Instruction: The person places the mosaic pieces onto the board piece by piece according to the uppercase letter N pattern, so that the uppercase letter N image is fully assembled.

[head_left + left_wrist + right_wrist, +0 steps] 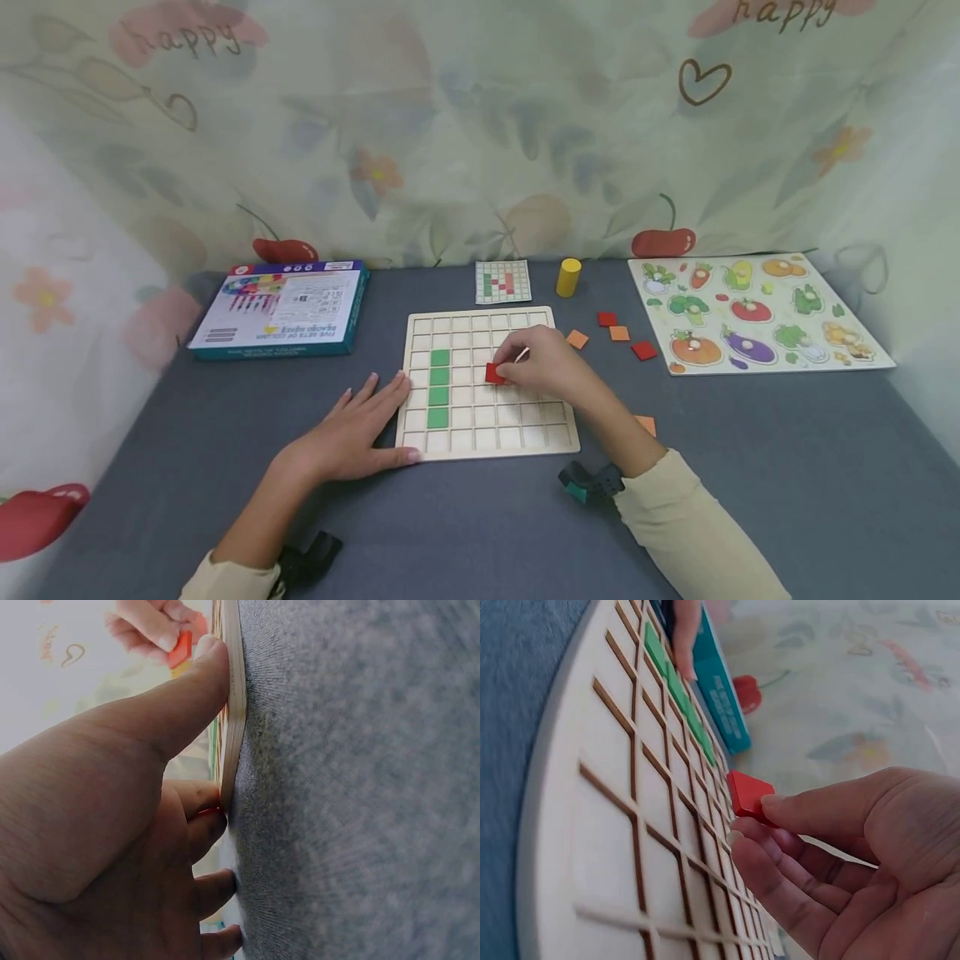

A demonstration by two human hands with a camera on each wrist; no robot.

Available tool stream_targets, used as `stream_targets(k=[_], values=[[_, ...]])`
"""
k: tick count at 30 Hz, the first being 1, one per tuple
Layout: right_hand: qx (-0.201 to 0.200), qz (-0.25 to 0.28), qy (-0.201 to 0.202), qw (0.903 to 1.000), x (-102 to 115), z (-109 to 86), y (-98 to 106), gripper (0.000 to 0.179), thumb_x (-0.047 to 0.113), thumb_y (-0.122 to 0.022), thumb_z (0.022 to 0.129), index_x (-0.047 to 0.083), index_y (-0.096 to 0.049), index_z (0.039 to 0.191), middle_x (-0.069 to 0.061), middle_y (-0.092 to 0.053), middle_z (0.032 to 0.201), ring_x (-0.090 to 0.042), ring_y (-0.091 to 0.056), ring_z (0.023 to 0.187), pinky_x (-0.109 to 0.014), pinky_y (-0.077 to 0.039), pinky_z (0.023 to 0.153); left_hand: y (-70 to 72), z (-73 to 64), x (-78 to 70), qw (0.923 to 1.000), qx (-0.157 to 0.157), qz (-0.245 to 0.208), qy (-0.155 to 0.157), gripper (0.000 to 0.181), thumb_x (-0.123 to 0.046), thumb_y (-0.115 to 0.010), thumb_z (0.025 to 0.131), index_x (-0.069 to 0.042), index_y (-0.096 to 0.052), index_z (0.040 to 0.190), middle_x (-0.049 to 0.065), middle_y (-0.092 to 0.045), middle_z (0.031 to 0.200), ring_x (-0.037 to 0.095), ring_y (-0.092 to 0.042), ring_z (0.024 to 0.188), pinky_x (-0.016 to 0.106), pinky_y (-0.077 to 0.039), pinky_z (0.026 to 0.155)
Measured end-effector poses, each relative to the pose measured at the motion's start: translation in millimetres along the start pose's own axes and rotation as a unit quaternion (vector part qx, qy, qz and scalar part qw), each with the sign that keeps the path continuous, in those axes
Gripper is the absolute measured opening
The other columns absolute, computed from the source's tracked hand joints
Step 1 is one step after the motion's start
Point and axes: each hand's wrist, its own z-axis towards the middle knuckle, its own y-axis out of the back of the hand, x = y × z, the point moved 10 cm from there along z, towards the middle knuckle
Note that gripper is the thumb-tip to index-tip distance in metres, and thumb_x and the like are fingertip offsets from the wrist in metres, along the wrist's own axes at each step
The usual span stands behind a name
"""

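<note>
A wooden grid board (461,446) lies on the table, with several green square tiles (438,376) in one column on its left side. My left hand (352,433) rests at the board's left edge, its thumb on the near corner and the other fingers spread along the side. Over the middle of the grid, my right hand (536,362) pinches a red square tile (748,796) between thumb and fingers. In the right wrist view the tile is tilted close above the cells.
Behind the board are a small pattern card (502,282) and a yellow cylinder (568,277). Loose red tiles (643,351) and orange tiles (618,333) lie to the right, near a vegetable picture board (750,312). A teal-edged box (281,308) is at the left.
</note>
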Motion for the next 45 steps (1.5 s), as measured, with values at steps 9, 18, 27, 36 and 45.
stream_targets(k=[9,18,27,36,45], values=[[0.011,-0.011,0.013,0.9998,10.6,17.4,-22.9,0.007,0.004,-0.072,0.088,0.011,-0.075,0.086,0.003,-0.066,0.078,-0.016,-0.059,0.072,-0.03,-0.049,0.068,0.9,0.7,-1.8,1.0,0.001,-0.001,0.005,0.1,-0.064,-0.063,0.089,-0.008,-0.021,0.161,0.012,-0.017,0.166,0.045,-0.008,0.15,0.068,-0.008,0.113],[0.012,-0.046,0.013,0.9988,20.1,35.4,-36.0,0.009,0.003,-0.07,0.088,0.01,-0.075,0.085,0.002,-0.066,0.079,-0.016,-0.058,0.077,-0.03,-0.049,0.072,0.3,-0.1,-2.2,1.0,-0.005,-0.006,-0.001,0.1,-0.064,-0.063,0.09,-0.007,-0.022,0.16,0.013,-0.018,0.165,0.046,-0.008,0.149,0.069,-0.008,0.113],[0.018,-0.091,0.033,0.9952,25.6,34.2,-44.8,0.007,0.004,-0.073,0.087,0.011,-0.075,0.087,0.002,-0.063,0.082,-0.015,-0.057,0.079,-0.031,-0.048,0.072,-2.5,1.2,0.8,0.9998,-0.008,-0.011,-0.011,0.102,-0.067,-0.062,0.089,-0.007,-0.021,0.16,0.014,-0.017,0.165,0.046,-0.007,0.149,0.069,-0.007,0.112],[0.028,-0.1,0.037,0.9939,24.1,29.8,-46.1,0.013,0.007,-0.072,0.089,0.008,-0.078,0.101,-0.001,-0.063,0.092,-0.016,-0.056,0.084,-0.033,-0.048,0.076,-3.0,1.6,1.0,0.9999,0.001,-0.011,-0.004,0.101,-0.063,-0.063,0.09,-0.007,-0.019,0.161,0.013,-0.016,0.166,0.045,-0.006,0.15,0.069,-0.006,0.113],[0.013,-0.062,0.042,0.9971,7.2,22.0,-22.5,0.015,0.01,-0.068,0.093,0.008,-0.078,0.104,-0.001,-0.063,0.092,-0.017,-0.057,0.085,-0.033,-0.049,0.076,-0.3,0.1,-0.6,0.9999,0.0,-0.015,0.0,0.101,-0.065,-0.062,0.09,-0.008,-0.019,0.161,0.012,-0.016,0.166,0.044,-0.006,0.15,0.068,-0.006,0.113]])
